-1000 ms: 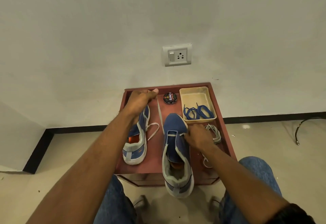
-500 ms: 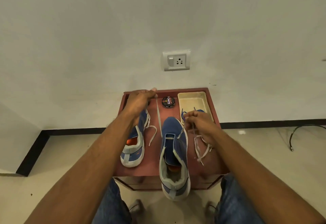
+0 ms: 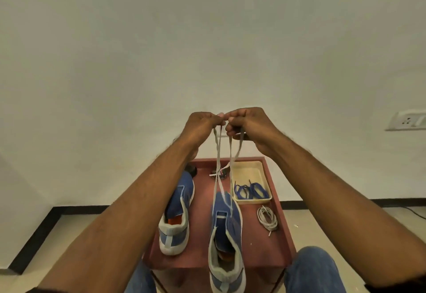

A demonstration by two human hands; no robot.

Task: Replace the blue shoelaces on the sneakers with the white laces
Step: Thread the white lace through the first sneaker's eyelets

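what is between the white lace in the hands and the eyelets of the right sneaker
Nothing visible: the white lace hangs from both hands, left and right, straight down to the right sneaker with open air between.

Both sneakers, the left one [image 3: 176, 214] and the right one [image 3: 227, 235], look like matt blue knit cloth with pale grey fabric collars and smooth rubbery soles. The raised white lace [image 3: 217, 166] is flat woven cloth, and the coiled lace [image 3: 267, 219] seems round cord. The surface [image 3: 258, 251] is matt reddish-brown, perhaps painted wood. The tray [image 3: 247, 170] looks like smooth cream plastic, holding dull blue cloth laces [image 3: 250, 191].
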